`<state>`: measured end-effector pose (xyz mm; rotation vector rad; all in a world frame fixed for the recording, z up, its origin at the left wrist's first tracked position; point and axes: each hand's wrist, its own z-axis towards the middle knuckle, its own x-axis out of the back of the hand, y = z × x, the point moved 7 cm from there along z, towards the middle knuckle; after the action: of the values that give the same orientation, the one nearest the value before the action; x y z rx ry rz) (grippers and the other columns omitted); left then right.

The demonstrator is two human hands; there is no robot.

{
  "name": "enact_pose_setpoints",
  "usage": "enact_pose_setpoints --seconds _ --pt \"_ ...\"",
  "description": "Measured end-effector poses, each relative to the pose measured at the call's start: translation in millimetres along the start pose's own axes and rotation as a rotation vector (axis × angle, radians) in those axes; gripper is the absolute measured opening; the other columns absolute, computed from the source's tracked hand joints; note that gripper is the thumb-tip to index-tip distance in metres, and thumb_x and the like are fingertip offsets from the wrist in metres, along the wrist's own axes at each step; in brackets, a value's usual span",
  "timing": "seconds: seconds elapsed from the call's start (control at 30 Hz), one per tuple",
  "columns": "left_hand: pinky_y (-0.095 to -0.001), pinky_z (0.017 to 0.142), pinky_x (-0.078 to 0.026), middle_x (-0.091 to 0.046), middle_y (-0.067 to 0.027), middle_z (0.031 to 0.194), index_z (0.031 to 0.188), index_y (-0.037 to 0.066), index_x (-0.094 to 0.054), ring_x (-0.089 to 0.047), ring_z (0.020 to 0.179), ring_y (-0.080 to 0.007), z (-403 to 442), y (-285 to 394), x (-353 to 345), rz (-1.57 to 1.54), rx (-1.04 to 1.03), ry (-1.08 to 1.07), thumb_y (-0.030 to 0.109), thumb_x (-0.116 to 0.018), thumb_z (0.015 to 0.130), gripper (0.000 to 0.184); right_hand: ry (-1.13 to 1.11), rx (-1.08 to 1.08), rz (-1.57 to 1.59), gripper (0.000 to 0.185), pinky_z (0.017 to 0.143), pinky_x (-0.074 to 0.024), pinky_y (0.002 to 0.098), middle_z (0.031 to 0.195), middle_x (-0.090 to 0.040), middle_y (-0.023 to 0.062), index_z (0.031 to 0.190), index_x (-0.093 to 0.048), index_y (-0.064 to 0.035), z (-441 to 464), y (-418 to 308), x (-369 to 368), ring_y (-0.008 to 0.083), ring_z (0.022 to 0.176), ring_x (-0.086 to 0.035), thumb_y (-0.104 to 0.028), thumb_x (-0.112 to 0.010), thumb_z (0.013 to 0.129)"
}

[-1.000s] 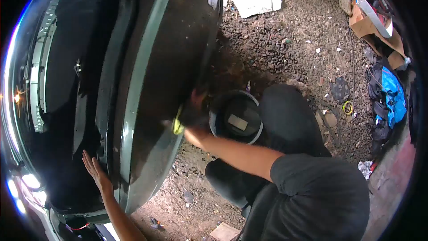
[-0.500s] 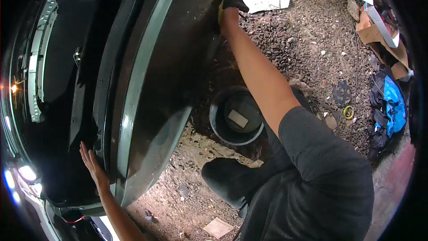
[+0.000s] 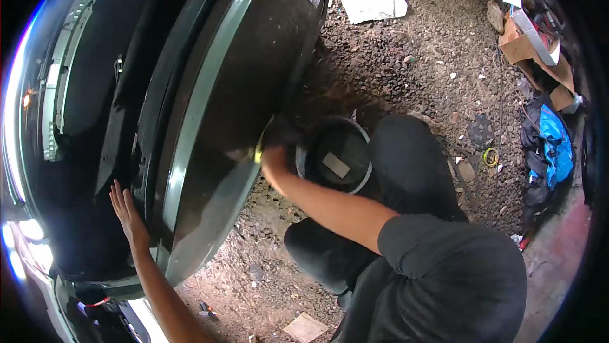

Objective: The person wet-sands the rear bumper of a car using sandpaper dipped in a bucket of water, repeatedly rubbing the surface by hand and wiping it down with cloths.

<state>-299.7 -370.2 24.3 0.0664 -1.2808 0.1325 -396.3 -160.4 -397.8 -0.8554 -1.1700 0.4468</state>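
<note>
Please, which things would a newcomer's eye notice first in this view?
Probably the large, shiny dark car body filling the left side, with the left hand spread flat on it. Next, the black bucket beside it on the gravel, with a pale block inside. At the far right, the bright blue plastic stands out.

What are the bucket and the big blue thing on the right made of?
The bucket looks like dark, smooth plastic, since its rim shines softly. The blue thing seems to be thin, shiny plastic, because it's crumpled, though it might be coated cloth.
</note>
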Motion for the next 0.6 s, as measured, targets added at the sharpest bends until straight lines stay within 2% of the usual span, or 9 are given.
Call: enact_pose_setpoints --seconds 0.07,0.13,0.2,0.27,0.3,0.33,0.43,0.5,0.6 --pt "-0.0435 0.123 -0.010 -0.024 -0.0115 0.163 0.155 0.009 -0.030 -0.012 0.152 -0.0304 -2.6 -8.5 -0.7 0.054 -0.075 0.011 0.040 -0.031 0.108 0.057 -0.069 0.223 -0.553 0.026 0.088 -0.0499 0.0414 0.115 -0.066 0.0174 0.113 -0.065 -0.0020 -39.2 -31.5 11.9 0.0311 0.108 -0.062 -0.008 -0.051 0.091" --pt "-0.0429 0.122 -0.012 -0.024 -0.0124 0.163 0.156 0.009 -0.030 -0.013 0.152 -0.0307 -3.2 -8.3 3.0 0.032 -0.044 0.044 0.044 -0.032 0.107 0.060 -0.273 0.333 -0.503 0.028 0.093 -0.0491 0.0424 0.117 -0.065 0.0190 0.116 -0.061 0.0008 -55.2 -16.7 11.7 0.0348 0.111 -0.060 -0.008 -0.049 0.092" --pt "-0.0424 0.122 -0.013 -0.024 -0.0136 0.163 0.156 0.009 -0.029 -0.014 0.152 -0.0313 -4.9 -1.0 6.7 -0.081 0.101 0.092 0.047 -0.032 0.106 0.063 -0.517 0.071 0.289 0.028 0.094 -0.0484 0.0428 0.118 -0.065 0.0205 0.116 -0.060 0.0012 -44.2 56.2 30.5 0.0355 0.111 -0.060 -0.006 -0.051 0.090" --pt "-0.0420 0.122 -0.014 -0.023 -0.0144 0.163 0.156 0.009 -0.029 -0.015 0.152 -0.0312 -6.6 -18.2 3.6 0.020 -0.002 0.116 0.050 -0.032 0.106 0.065 -0.599 -0.235 0.550 0.032 0.095 -0.0479 0.0431 0.119 -0.064 0.0219 0.119 -0.058 0.0012 -10.3 90.9 81.1 0.0360 0.112 -0.060 -0.004 -0.053 0.088" --pt "-0.0419 0.122 -0.014 -0.023 -0.0148 0.163 0.156 0.008 -0.029 -0.015 0.152 -0.0312 -5.7 -23.1 -1.1 0.069 -0.053 0.128 0.051 -0.032 0.105 0.066 -0.558 -0.390 0.416 0.035 0.095 -0.0476 0.0433 0.118 -0.065 0.0224 0.121 -0.057 0.0010 27.0 93.5 125.8 0.0362 0.113 -0.060 -0.003 -0.054 0.086" --pt "-0.0417 0.122 -0.013 -0.022 -0.0150 0.163 0.156 0.009 -0.029 -0.014 0.152 -0.0300 -6.7 0.1 9.6 -0.083 0.115 0.139 0.053 -0.030 0.105 0.067 -0.500 -0.182 0.616 0.043 0.096 -0.0475 0.0436 0.118 -0.064 0.0244 0.126 -0.054 0.0008 65.5 103.3 133.4 0.0378 0.116 -0.060 -0.003 -0.055 0.084" --pt "-0.0411 0.123 -0.013 -0.021 -0.0150 0.163 0.156 0.010 -0.029 -0.013 0.152 -0.0290 -6.3 1.0 11.6 -0.067 0.204 0.149 0.054 -0.030 0.104 0.068 -0.352 0.067 0.155 0.084 0.097 -0.0477 0.0469 0.140 -0.049 0.0303 0.155 -0.018 -0.0038 158.0 83.4 203.9 0.0442 0.120 -0.056 -0.004 -0.057 0.081" --pt "-0.0406 0.123 -0.012 -0.021 -0.0152 0.163 0.156 0.010 -0.028 -0.012 0.153 -0.0293 -4.7 -6.8 7.7 -0.052 0.184 0.160 0.055 -0.029 0.104 0.069 -0.203 0.319 0.040 0.093 0.099 -0.0471 0.0478 0.154 -0.035 0.0247 0.157 -0.011 -0.0061 204.9 71.0 217.7 0.0450 0.118 -0.058 -0.008 -0.062 0.079" --pt "-0.0408 0.123 -0.012 -0.020 -0.0153 0.163 0.156 0.010 -0.027 -0.012 0.153 -0.0299 -3.2 -11.7 5.5 -0.020 0.167 0.161 0.055 -0.028 0.104 0.069 -0.281 0.341 -0.071 0.093 0.095 -0.0488 0.0500 0.161 -0.021 0.0207 0.158 -0.004 -0.0063 239.4 48.2 232.8 0.0472 0.115 -0.058 -0.011 -0.059 0.082"
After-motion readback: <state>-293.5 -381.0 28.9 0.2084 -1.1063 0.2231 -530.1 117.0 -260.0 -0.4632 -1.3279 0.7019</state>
